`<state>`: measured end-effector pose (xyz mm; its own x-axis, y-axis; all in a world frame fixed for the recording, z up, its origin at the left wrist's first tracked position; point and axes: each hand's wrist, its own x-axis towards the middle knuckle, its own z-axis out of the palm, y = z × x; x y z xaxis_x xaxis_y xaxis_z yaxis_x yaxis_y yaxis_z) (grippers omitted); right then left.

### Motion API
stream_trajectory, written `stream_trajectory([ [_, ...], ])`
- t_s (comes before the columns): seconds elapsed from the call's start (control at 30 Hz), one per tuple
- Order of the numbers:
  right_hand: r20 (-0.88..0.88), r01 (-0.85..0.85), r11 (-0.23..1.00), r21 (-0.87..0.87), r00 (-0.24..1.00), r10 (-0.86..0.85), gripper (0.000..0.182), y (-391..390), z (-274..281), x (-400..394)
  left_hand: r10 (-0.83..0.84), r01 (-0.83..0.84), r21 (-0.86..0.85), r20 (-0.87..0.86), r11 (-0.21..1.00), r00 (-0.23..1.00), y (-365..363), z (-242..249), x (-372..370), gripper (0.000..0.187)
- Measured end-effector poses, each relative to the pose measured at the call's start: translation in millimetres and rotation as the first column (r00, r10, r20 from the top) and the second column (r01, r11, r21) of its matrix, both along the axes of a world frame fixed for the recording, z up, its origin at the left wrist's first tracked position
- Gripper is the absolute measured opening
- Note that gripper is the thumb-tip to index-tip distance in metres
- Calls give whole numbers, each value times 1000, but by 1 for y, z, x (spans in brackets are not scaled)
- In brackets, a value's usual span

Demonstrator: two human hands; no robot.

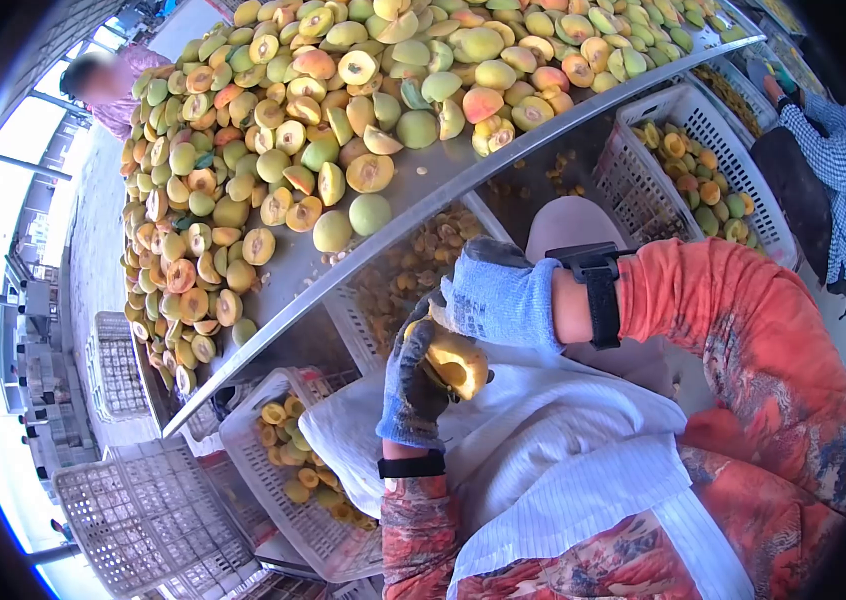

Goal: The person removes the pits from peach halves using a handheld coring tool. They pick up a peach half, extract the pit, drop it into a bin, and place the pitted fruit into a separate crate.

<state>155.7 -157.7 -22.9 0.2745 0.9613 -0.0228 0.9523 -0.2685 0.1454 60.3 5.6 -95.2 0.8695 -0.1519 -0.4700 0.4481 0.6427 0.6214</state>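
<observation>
My left hand [415, 385], in a blue work glove with dark grey coating, is wrapped around a halved yellow peach [463, 366] above my lap. The peach's cut face and hollow middle point to the right. Just above it is my right hand [499, 292], in a matching glove, with its fingers curled and close to the left fingertips. Whatever it may hold is hidden behind the glove. In front of both hands, many cut and whole peaches [370, 172] are heaped on a metal table [405, 205].
A crate [288, 385] of peach halves stands at lower left, and another crate [688, 110] of them at upper right. Below the table edge lies a crate of pits and scraps [398, 280]. Stacked crates [158, 515] stand lower left. Other people [828, 190] are at both sides.
</observation>
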Motion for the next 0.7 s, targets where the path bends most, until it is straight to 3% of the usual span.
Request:
stream_trajectory([
  [0.17,14,-75,997,15,997,75,21,-2,10,3,54,-73,-147,-132,986,990,-12,17,-4,45],
  [0.3,23,-98,995,18,995,98,28,-5,10,0,201,-249,-301,-181,921,963,-22,25,-9,38],
  [0.4,89,-68,987,147,995,55,22,-11,-4,-9,175,-203,-332,-113,921,978,-14,1,-19,42],
  [0.53,25,-36,992,120,999,33,23,-16,-13,-14,166,-185,-328,-86,926,982,-15,-5,-21,44],
  [0.7,64,-46,991,123,997,38,31,-17,-17,-6,183,-207,-416,-98,886,978,-16,-4,-20,50],
])
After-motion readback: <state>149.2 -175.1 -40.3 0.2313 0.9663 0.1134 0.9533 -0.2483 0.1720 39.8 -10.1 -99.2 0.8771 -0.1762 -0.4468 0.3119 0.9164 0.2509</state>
